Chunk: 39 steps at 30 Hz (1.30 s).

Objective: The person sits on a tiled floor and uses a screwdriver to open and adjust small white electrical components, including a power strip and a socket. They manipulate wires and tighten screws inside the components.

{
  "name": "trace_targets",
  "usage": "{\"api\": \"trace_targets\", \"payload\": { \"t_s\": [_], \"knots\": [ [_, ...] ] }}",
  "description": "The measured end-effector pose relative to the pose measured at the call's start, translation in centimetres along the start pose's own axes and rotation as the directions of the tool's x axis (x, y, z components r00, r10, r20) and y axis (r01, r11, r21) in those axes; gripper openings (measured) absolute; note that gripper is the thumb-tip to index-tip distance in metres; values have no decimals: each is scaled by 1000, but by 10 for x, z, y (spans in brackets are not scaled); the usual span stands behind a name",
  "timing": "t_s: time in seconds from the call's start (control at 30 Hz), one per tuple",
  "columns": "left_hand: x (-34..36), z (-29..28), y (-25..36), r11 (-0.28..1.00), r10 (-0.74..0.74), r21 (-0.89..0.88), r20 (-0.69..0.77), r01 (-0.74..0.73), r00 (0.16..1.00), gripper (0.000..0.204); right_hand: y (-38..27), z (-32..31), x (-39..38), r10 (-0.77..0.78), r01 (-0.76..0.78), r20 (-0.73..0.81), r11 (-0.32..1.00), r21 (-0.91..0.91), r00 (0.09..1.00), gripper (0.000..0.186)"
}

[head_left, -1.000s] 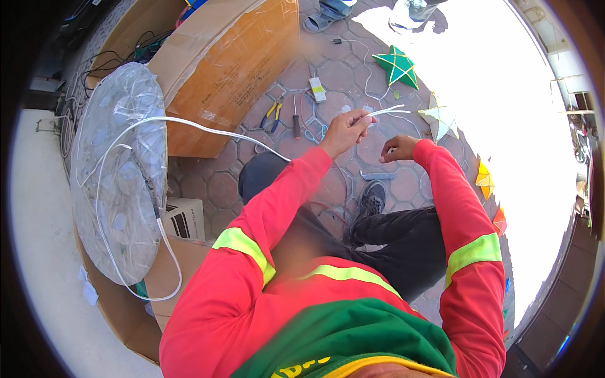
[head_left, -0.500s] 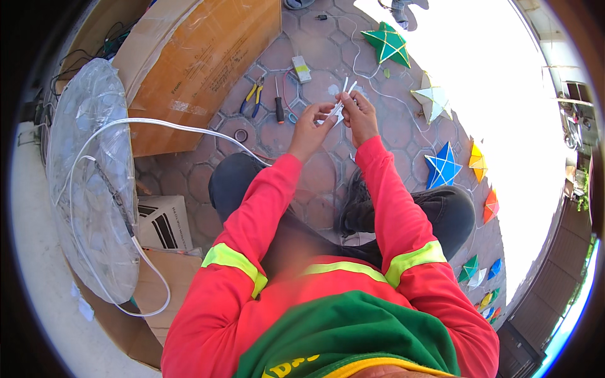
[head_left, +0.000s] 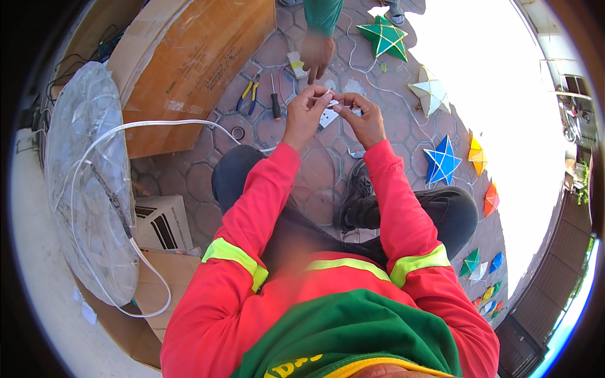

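Note:
Both my hands meet over the paving in front of my crossed legs. My left hand [head_left: 305,116] is closed, its thumb and fingers pinching a white wire [head_left: 333,101]. My right hand [head_left: 365,120] pinches the same wire from the other side, the fingertips of both hands nearly touching. Just beneath them, partly hidden by my fingers, shows a white socket outlet [head_left: 327,118]. Beyond, another person's hand [head_left: 317,53] in a green sleeve reaches down near a white-and-yellow block [head_left: 297,65].
Pliers [head_left: 248,96], a screwdriver [head_left: 275,99] and a tape roll [head_left: 237,133] lie to the left. A cardboard box [head_left: 195,75] and a plastic-wrapped bundle [head_left: 91,183] stand farther left. Star lanterns, one green [head_left: 383,39] and one blue [head_left: 442,162], line the right along a white cord.
My hands have shifted slightly and turned, so the white wire ends no longer stick up above them. Another person's hand has come in from the top. The socket outlet now shows more.

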<state>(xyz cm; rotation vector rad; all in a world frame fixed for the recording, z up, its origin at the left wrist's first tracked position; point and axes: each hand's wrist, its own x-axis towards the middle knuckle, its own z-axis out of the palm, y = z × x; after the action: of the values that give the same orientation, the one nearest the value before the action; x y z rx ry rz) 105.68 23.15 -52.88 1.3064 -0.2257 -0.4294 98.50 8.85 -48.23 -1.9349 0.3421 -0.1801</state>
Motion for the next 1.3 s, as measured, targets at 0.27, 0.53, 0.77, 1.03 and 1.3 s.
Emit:
{"api": "trace_targets", "payload": {
  "t_s": [0.27,0.53,0.77,1.03,1.3],
  "knots": [
    [-1,5,11,998,-4,-70,37,6,999,14,-15,-5,-4,-32,34,-77,999,19,997,14],
    [-9,6,24,980,115,151,110,-131,987,19,-33,-35,-9,-126,132,41,904,-407,991,15],
    [-7,8,24,997,58,44,32,-59,998,19,-18,-33,-5,93,-94,-22,994,-59,995,18],
    [-6,11,18,977,-76,-183,195,113,978,13,-10,-16,-8,215,-178,-62,912,371,975,15],
    [-6,13,16,633,-341,-573,397,520,852,12,-7,-25,-7,151,-129,-52,947,296,987,15]
  ]
}}
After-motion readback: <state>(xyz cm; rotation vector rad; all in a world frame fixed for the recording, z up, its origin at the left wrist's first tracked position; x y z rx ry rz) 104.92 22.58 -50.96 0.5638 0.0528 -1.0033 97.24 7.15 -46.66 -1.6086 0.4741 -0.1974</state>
